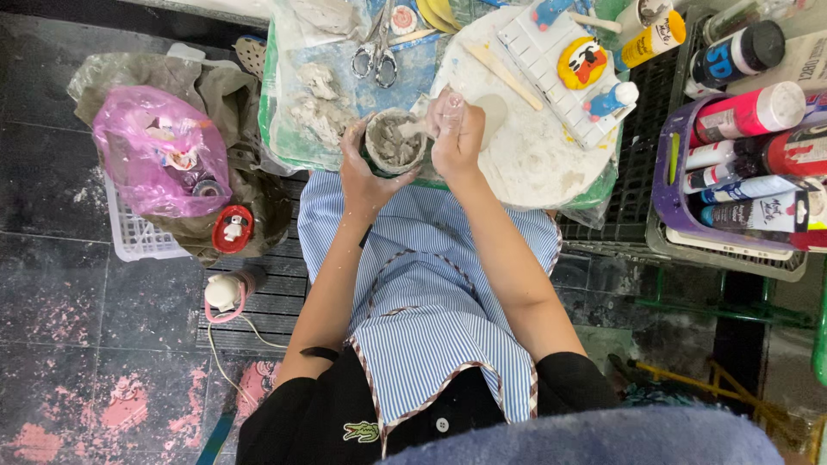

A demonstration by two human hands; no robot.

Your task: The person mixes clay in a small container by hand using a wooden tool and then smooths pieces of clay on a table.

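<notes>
**potmud:** Head view, looking straight down. The clay cup (pixel 394 142) sits at the near edge of the table (pixel 534 164), right over the striped apron (pixel 422 284), mouth facing up so its long axis runs vertical. Everything else I'll place off that cup.

**kilnrat:** Which hand's on it?

**potmud:** Both. The left hand (pixel 360 168) is on the cup's left side, fingers curled around the outer wall, cradling it. The right hand (pixel 457 133) is on the cup's right side, fingers drawn together in a pinch at the rim, holding something small and pale; can't tell what it is. Neither hand is spread flat.

**kilnrat:** So nothing to reach for?

**potmud:** Nope, cup's wedged between them, left hand slightly lower. Scissors (pixel 376 52) lie beyond the cup, loose clay lumps (pixel 319 108) up and left of it, paint bottles (pixel 749 146) far right, pink bag (pixel 159 151) far left on the floor.
</notes>
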